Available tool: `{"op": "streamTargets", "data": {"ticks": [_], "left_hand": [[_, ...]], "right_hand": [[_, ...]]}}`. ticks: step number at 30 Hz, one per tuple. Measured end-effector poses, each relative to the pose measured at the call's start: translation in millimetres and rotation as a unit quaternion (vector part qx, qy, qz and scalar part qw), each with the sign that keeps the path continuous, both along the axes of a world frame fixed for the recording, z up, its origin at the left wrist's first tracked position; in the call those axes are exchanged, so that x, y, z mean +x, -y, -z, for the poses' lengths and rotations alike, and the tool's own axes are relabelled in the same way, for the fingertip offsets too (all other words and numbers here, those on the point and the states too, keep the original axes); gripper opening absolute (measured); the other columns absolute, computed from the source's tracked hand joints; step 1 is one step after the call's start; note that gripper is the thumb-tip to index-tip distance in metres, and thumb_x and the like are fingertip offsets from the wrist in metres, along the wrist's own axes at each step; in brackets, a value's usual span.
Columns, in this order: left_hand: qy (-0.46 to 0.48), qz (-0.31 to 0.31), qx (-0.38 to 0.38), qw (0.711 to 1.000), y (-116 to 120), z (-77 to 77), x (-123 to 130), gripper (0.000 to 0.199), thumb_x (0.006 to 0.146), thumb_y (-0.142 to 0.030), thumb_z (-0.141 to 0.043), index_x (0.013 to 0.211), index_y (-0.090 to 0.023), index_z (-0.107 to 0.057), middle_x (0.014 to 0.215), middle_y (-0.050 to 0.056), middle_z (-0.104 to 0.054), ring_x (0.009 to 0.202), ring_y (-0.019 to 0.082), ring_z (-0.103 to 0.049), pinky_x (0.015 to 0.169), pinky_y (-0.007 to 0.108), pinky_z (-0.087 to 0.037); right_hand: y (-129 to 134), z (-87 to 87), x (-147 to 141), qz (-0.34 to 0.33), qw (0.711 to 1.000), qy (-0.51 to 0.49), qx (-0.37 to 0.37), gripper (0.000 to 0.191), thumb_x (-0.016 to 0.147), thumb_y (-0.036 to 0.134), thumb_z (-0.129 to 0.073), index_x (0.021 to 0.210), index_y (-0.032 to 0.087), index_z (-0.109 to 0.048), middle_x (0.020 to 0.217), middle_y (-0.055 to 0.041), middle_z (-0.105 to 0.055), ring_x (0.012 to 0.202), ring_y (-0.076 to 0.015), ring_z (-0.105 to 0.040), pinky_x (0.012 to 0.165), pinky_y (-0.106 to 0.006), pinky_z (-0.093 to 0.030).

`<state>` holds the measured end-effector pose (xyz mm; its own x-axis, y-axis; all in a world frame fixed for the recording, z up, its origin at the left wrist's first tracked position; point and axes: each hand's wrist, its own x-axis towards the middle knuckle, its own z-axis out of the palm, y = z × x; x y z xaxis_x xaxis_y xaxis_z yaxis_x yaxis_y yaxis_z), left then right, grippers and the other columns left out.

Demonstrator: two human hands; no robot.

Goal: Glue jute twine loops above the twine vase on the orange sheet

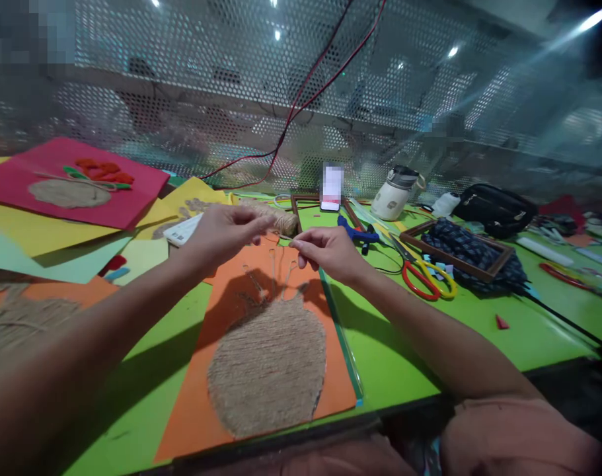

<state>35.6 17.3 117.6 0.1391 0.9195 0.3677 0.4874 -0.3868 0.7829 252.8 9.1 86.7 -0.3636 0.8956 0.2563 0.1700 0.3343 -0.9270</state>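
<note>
My left hand (226,228) and my right hand (325,251) are raised close together over the top of an orange sheet (186,413). Their fingertips are pinched on a short, thin strand of jute twine (282,237), only partly visible between them. Below lies a rounded shape covered in rows of jute twine (271,363), flat on the sheet. Thin twine loops (272,264) stick up from its top edge. Just behind my hands rests a roll of jute twine (281,218), partly hidden by my left hand.
A blue glue gun (357,231) and scissors with red and yellow handles (424,277) lie at right, near a wooden frame (489,264) and a bottle (394,195). At left are coloured sheets, including a magenta one (13,175). A phone (331,188) stands behind, before perforated metal.
</note>
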Motion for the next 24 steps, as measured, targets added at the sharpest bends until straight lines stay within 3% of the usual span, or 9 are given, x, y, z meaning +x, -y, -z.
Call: {"op": "streamTargets", "data": {"ticks": [3,6,9,14,19,24], "left_hand": [[-0.037,-0.055,0.140,0.988,6.9,-3.8,2.3,0.032,0.085,-0.041,-0.069,0.063,-0.020,-0.063,0.057,-0.002,-0.055,0.055,0.013,-0.046,0.054,0.026,-0.033],[-0.086,0.036,0.195,0.976,11.1,-1.4,6.3,0.020,0.085,-0.039,-0.065,0.083,-0.020,-0.072,0.083,0.003,-0.070,0.071,0.016,-0.058,0.067,0.026,-0.043],[-0.170,0.128,0.145,0.966,9.1,7.9,9.0,0.025,0.085,-0.038,-0.061,0.096,-0.023,-0.077,0.095,0.006,-0.076,0.079,0.020,-0.064,0.073,0.029,-0.046],[-0.214,0.165,0.092,0.958,0.5,19.1,6.7,0.027,0.088,-0.032,-0.056,0.098,-0.022,-0.079,0.080,0.004,-0.077,0.065,0.016,-0.062,0.064,0.027,-0.042],[-0.230,0.158,0.068,0.958,-4.8,20.0,2.4,0.026,0.088,-0.029,-0.055,0.094,-0.018,-0.079,0.078,0.005,-0.077,0.067,0.014,-0.063,0.063,0.025,-0.042],[-0.242,0.131,0.028,0.961,-13.4,23.8,-2.5,0.028,0.088,-0.033,-0.056,0.094,-0.017,-0.078,0.073,0.004,-0.075,0.064,0.014,-0.064,0.062,0.024,-0.043]], "right_hand": [[-2.5,4.7,0.9,0.013,0.999,0.026,0.025,0.013,0.089,0.021,-0.066,0.079,0.016,-0.071,0.056,0.0024,-0.064,0.050,-0.0088,-0.054,0.053,-0.025,-0.045],[-4.1,9.8,0.9,0.008,0.997,0.051,0.053,0.014,0.090,0.021,-0.065,0.080,0.015,-0.073,0.058,0.0015,-0.064,0.052,-0.0095,-0.054,0.055,-0.026,-0.044],[-4.5,13.0,1.3,0.003,0.993,0.070,0.093,0.017,0.092,0.024,-0.064,0.084,0.014,-0.074,0.060,0.0006,-0.064,0.054,-0.0104,-0.055,0.055,-0.026,-0.042],[-5.4,15.2,3.1,0.007,0.986,0.096,0.134,0.019,0.093,0.026,-0.063,0.085,0.014,-0.076,0.060,0.0007,-0.064,0.054,-0.0104,-0.054,0.055,-0.024,-0.041],[-6.7,19.2,1.6,0.001,0.986,0.106,0.131,0.019,0.093,0.026,-0.063,0.087,0.012,-0.075,0.061,-0.0005,-0.066,0.055,-0.0111,-0.055,0.054,-0.024,-0.041],[-23.5,18.2,12.5,0.007,0.991,0.099,0.090,0.029,0.092,0.037,-0.068,0.106,0.012,-0.074,0.063,-0.0001,-0.066,0.055,-0.0122,-0.058,0.055,-0.025,-0.045]]}}
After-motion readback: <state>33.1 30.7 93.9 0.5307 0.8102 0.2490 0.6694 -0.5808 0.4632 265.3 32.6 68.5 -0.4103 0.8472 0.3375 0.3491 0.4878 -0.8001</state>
